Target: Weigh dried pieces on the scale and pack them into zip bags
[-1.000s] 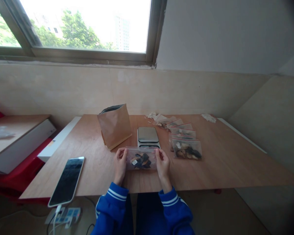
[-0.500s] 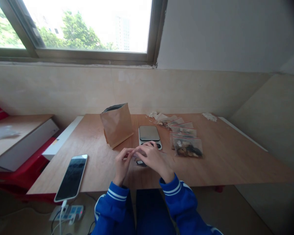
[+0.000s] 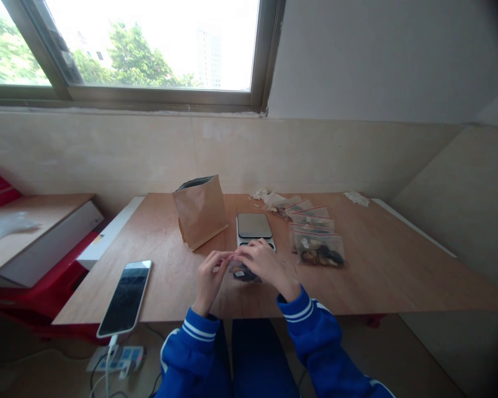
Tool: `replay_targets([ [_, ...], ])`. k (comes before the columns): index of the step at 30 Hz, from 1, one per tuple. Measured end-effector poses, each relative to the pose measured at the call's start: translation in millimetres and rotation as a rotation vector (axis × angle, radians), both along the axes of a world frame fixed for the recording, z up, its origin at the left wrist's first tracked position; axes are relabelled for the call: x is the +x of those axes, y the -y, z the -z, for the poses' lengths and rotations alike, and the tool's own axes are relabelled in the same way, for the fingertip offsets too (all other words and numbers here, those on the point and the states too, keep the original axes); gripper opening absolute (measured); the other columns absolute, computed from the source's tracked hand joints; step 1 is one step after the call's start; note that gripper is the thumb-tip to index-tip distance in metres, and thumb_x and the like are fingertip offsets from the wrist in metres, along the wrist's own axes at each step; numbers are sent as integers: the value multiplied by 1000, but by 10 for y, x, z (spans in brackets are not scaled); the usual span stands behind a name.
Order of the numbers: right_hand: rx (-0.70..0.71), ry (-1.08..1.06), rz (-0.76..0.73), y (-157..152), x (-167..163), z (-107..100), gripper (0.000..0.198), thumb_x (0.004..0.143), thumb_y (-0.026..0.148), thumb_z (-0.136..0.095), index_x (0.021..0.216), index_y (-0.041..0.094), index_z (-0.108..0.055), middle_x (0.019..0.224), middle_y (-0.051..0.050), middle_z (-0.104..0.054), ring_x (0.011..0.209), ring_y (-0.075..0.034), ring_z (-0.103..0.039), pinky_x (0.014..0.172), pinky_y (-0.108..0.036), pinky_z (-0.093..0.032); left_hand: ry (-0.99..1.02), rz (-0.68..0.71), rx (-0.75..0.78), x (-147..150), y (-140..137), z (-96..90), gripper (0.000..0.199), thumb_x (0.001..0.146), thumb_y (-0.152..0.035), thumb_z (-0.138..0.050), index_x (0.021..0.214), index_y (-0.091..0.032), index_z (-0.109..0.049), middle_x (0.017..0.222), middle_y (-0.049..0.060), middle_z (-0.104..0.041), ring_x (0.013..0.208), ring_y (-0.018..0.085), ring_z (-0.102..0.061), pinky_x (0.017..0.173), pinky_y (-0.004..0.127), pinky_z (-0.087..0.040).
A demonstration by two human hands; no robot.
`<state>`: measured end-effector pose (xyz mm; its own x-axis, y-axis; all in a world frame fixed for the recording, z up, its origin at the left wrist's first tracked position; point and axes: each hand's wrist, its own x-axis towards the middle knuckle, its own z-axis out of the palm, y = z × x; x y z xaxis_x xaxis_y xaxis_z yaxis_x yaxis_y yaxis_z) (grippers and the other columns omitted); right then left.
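Note:
A clear zip bag (image 3: 241, 273) with dark pieces and a small white label in it hangs just above the near part of the table. Its top edge is pinched by my left hand (image 3: 209, 275) at the left, fingers bent and thumb pressed in. Close beside it, my right hand (image 3: 265, 264) is closed on the same edge, thumb under the fingers. Parts of the bag's top and right side are hidden behind the right hand. Right behind the hands lies a kitchen scale (image 3: 254, 226) with a bare metal plate; its buttons are partly covered.
An open brown paper bag (image 3: 201, 213) stands left of the scale. Several filled zip bags (image 3: 320, 249) overlap at the right, with pale scraps (image 3: 259, 194) behind. A white phone (image 3: 125, 298) on a charging cable lies across the table's (image 3: 382, 282) front left edge.
My right hand has shifted slightly right along the bag's top edge, and more of the bag now shows below the hands. My left hand stays nearly in place.

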<state>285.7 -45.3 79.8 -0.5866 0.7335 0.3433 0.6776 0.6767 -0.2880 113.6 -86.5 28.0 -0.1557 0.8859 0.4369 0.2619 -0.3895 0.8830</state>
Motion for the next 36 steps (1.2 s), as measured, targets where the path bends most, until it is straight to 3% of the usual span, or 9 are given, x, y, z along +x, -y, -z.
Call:
replay_targets([
  [4, 7, 7, 35, 13, 77, -3, 24, 98, 28, -52, 84, 21, -71, 79, -4, -72, 78, -19, -62, 79, -34, -37, -14, -11, 4, -3, 6, -2, 17, 86, -37, -64, 88, -24, -75, 87, 5, -71, 76, 18, -65, 67, 27, -53],
  [11, 173, 95, -22, 56, 43, 78, 27, 99, 22, -48, 83, 18, -69, 80, -7, -70, 77, -21, -61, 80, -35, -37, 98, 15, -61, 81, -22, 30, 19, 80, -40, -70, 86, -23, -74, 86, 6, -71, 75, 19, -66, 68, 29, -53],
  [17, 166, 90, 18, 52, 171, 162, 26, 100, 27, -47, 86, 20, -68, 79, -5, -71, 76, -21, -61, 77, -36, -37, 9, -25, -14, 31, -27, 65, 15, 84, -37, -66, 86, -23, -73, 86, 5, -71, 76, 18, -65, 68, 27, -52],
  [24, 105, -55, 44, 36, 270, 280, 28, 96, 10, -47, 81, 20, -69, 76, -4, -73, 73, -19, -62, 78, -34, -36, -39, 2, 0, 107, -30, 68, 15, 86, -35, -63, 90, -24, -72, 89, 6, -72, 81, 20, -67, 73, 31, -53],
  [29, 101, -29, 18, 10, 356, 295, 27, 99, 21, -48, 86, 23, -72, 80, -3, -74, 75, -20, -62, 78, -35, -36, -110, 53, 46, 124, -49, 108, 16, 90, -27, -58, 96, -26, -73, 93, 5, -72, 87, 19, -66, 75, 28, -51],
  [36, 257, -93, 45, 8, 472, 416, 29, 97, 14, -50, 77, 20, -70, 73, -1, -72, 70, -16, -62, 76, -33, -35, -224, 70, 73, 42, -69, 148, 18, 91, -19, -53, 91, -22, -71, 91, 4, -71, 87, 18, -64, 79, 29, -49],
])
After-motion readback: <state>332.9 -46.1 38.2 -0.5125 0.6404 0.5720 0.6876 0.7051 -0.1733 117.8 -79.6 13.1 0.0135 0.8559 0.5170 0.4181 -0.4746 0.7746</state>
